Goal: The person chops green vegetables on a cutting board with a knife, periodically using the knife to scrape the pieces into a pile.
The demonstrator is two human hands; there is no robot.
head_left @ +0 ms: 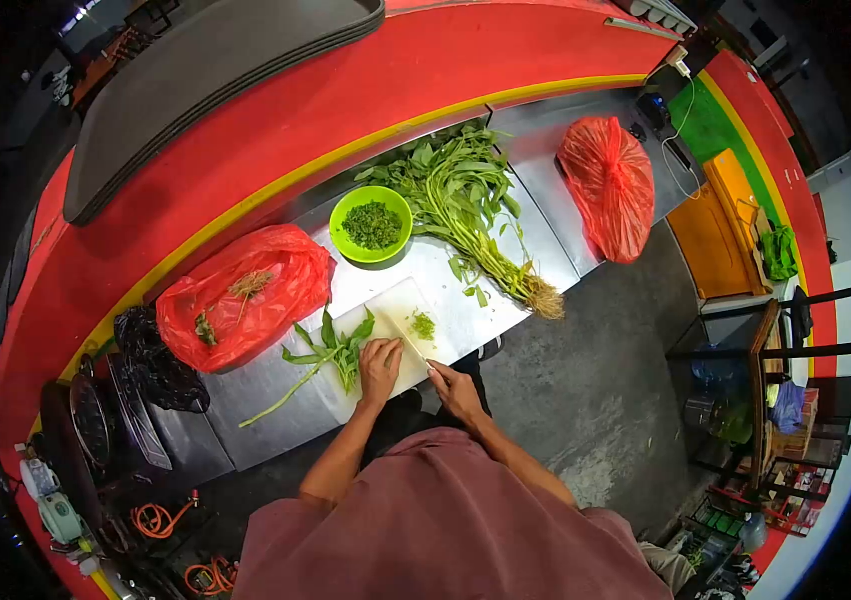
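My left hand [381, 367] is closed over leafy green stems [343, 352] on a white cutting board [404, 300]. In my right hand [458, 390] is the handle of a knife [413, 346], its blade angled across the board beside my left fingertips. A small heap of chopped greens [423, 325] lies right of the blade. One long stem reaches out to the left of the board. Behind the board stands a lime-green bowl [337, 226] holding finely chopped greens. A large bunch of leafy stems with roots [466, 220] lies to the bowl's right.
An open red plastic bag [276, 330] with root scraps sits at the left, beside a black bag [158, 365]. Farther right on the metal counter [546, 190] is a tied red bag [608, 185]. A red wall [446, 60] runs along the back.
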